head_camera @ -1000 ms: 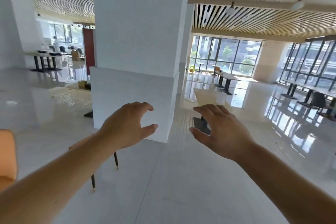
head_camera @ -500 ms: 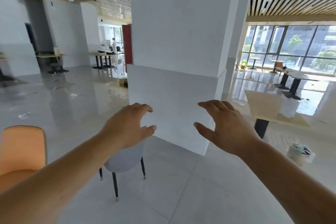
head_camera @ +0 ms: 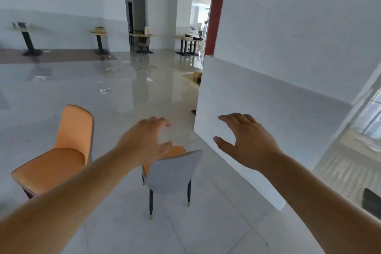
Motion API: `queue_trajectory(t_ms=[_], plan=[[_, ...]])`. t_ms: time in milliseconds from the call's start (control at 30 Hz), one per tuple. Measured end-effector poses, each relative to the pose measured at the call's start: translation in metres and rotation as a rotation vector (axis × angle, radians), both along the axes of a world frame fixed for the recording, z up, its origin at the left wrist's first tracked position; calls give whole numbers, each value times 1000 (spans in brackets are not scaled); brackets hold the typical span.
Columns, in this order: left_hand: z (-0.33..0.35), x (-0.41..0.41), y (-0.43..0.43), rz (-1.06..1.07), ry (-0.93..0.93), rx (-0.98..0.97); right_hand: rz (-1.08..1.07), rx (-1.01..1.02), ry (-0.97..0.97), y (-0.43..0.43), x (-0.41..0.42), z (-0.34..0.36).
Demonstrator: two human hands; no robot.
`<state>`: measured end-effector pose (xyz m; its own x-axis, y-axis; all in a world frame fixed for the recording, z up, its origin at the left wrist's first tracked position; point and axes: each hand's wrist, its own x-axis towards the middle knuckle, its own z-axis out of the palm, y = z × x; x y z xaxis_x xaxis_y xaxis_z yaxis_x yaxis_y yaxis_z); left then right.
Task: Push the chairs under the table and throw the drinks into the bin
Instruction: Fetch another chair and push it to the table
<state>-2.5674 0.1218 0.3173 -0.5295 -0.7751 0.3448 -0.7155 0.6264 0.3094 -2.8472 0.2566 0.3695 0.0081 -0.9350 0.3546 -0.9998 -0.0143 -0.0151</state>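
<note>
Two chairs stand on the tiled floor in front of me. One orange chair (head_camera: 64, 150) is at the left, its seat facing me. A second chair with a grey back and orange seat (head_camera: 171, 175) stands in the middle on dark legs, its back towards me. My left hand (head_camera: 146, 142) hovers above and just left of that grey back, fingers spread and curled, holding nothing. My right hand (head_camera: 245, 140) is raised to the right in front of the white pillar, also empty with fingers apart. No drinks or bin are in view.
A large white pillar (head_camera: 288, 68) fills the right side close to the grey chair. Small tables on black pedestals (head_camera: 99, 35) line the far wall. Litter (head_camera: 105, 89) lies on the glossy floor. A table edge (head_camera: 371, 202) shows at the far right.
The view has swung to the left: the pillar has slid to the right, the window side is nearly gone, and both chairs have come fully into sight. Both hands stay raised and empty.
</note>
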Motion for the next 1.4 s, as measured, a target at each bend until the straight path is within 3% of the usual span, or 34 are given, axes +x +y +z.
queue_trajectory(t_ms=[400,767,1000,1167,1400], plan=[[-133,-110,-243,171,-30,250,56,218,-51,-264,-122,-108],[-276,-147,-298,281,-253,446,323,537,-137,-419,-176,-304],[-352,-156,-283,350,-407,676,427,773,-141,-457,-189,-403],[-386,-157,-300,379,-422,678,438,860,-135,-458,-190,-442],[-399,-143,-307,390,-366,664,423,821,-191,-463,-177,-459]])
